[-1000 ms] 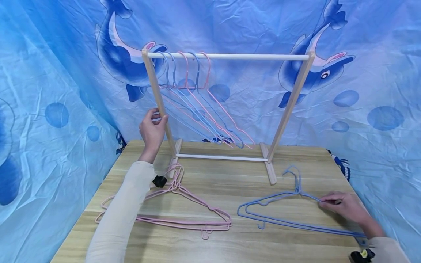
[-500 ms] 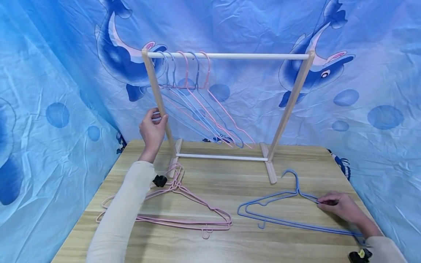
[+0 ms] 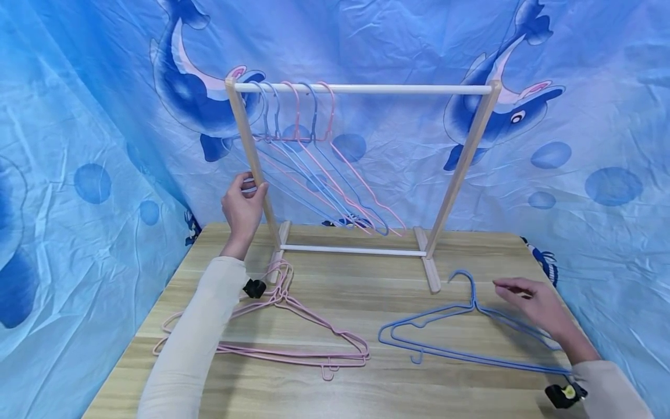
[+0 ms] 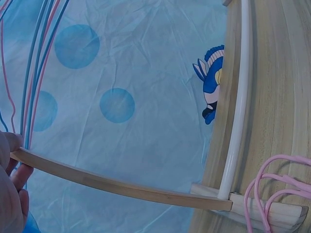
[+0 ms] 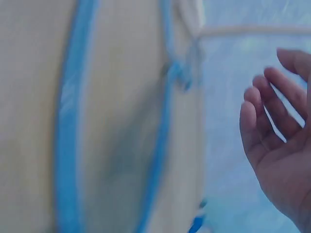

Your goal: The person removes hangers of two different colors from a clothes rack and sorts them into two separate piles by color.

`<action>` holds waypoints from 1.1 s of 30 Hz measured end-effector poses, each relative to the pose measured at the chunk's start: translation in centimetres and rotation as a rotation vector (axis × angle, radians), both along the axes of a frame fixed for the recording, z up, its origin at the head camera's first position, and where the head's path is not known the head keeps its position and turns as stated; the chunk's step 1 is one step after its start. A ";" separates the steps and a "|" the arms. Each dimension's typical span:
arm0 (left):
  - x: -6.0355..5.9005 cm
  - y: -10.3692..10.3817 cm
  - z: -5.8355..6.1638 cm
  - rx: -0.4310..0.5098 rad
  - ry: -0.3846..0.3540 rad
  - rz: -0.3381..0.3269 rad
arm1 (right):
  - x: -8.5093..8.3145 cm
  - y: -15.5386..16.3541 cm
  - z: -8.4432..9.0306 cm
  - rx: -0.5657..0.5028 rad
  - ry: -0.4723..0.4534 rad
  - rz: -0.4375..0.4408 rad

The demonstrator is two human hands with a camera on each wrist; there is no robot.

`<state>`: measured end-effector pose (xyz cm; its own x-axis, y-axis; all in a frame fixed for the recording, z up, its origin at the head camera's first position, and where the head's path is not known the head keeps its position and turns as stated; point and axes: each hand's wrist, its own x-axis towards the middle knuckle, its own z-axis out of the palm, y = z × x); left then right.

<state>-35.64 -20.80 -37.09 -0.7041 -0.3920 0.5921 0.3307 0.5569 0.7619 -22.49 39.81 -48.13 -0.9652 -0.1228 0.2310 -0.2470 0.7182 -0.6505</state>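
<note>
My left hand (image 3: 243, 203) grips the left wooden upright (image 3: 245, 131) of a small clothes rack, its fingers curled round the wood (image 4: 97, 178) in the left wrist view. Over the table at the right, my right hand (image 3: 539, 305) hovers above the right arm of the blue hangers (image 3: 473, 294), holding nothing. Its fingers are loosely bent in the right wrist view, apart from the blurred blue hanger wire (image 5: 73, 111). These blue hangers lie stacked flat with their hooks toward the rack. Several pink and blue hangers (image 3: 332, 113) hang from the left half of the white top rod (image 3: 408, 89).
Pink hangers (image 3: 283, 294) lie stacked on the wooden table (image 3: 398, 396), partly under my left forearm, their hooks close to the rack's left foot (image 3: 284, 235). The right foot (image 3: 430, 273) stands near the blue hook. A blue dolphin-printed curtain (image 3: 387, 174) surrounds the table.
My right hand has let go of the blue hangers and risen up and left from them. The upper blue hanger's hook now lines up with the one beneath. My left hand has stayed put.
</note>
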 end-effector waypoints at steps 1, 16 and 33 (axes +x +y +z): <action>0.0 0.0 0.0 0.000 -0.001 0.002 | -0.1 -0.7 0.7 -0.014 0.006 -0.013; 0.0 -0.1 0.2 -0.005 0.011 0.007 | -2.9 -11.8 12.2 -0.391 0.064 -0.017; 0.0 -0.1 0.0 -0.014 0.006 0.015 | -8.2 -21.1 18.4 -0.398 0.008 0.087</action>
<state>-35.66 -20.86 -37.12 -0.6945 -0.3939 0.6021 0.3269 0.5727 0.7518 -30.64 18.75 -29.71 -0.9530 -0.1037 0.2847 -0.3023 0.3867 -0.8713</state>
